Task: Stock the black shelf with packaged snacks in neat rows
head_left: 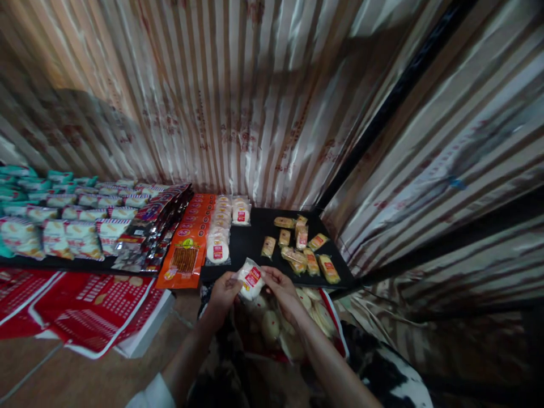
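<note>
Between my two hands is a round white rice cracker pack [251, 280] in clear wrap with a red label. My left hand [225, 292] pinches its left edge, and my right hand [278, 286] grips the right edge. Just beyond, on the black shelf [246, 241], overlapping packs of the same kind form a row [218, 249], with another pack [241, 212] beside the row's far end. Below my hands, a red basket with a white rim [339, 326] holds several pale wrapped packs [317, 311], partly hidden by my forearms.
Several small yellow wrapped snacks [293, 258] lie loose at the shelf's right end. Orange packets [187, 249], dark packets [147, 232] and white bags [83, 238] line the left. Red baskets [97, 306] stand on the floor. A striped curtain [255, 113] hangs behind, with a dark slanting pole [382, 119] at right.
</note>
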A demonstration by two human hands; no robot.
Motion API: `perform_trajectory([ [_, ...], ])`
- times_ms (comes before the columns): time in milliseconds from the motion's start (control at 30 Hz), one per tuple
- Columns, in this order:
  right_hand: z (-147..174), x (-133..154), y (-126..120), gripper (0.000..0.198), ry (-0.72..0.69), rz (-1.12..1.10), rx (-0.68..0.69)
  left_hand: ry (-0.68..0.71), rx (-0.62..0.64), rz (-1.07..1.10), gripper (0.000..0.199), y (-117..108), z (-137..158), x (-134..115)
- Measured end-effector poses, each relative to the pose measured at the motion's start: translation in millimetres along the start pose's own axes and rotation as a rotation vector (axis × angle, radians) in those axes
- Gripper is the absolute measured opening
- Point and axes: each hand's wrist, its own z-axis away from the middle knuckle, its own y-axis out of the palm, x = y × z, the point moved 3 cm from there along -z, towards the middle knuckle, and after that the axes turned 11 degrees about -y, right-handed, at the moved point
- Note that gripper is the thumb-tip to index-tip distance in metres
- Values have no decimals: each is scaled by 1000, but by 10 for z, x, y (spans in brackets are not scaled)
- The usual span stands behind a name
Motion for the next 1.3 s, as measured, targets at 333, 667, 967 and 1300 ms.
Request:
perform_trajectory([
  [333,-308,194,161,40,-96,76,6,-68,-142,219,51,-16,-187,107],
  [667,-916,328,208,27,-161,143,17,-68,-144,306,81,247,-389,181],
  [967,-1268,345,312,20,-187,170,20,-13,-114,252,73,347,-660,81],
  [1300,-1546,186,268,23,-69,51,-127,-39,-102,266,68,459,-831,-67],
])
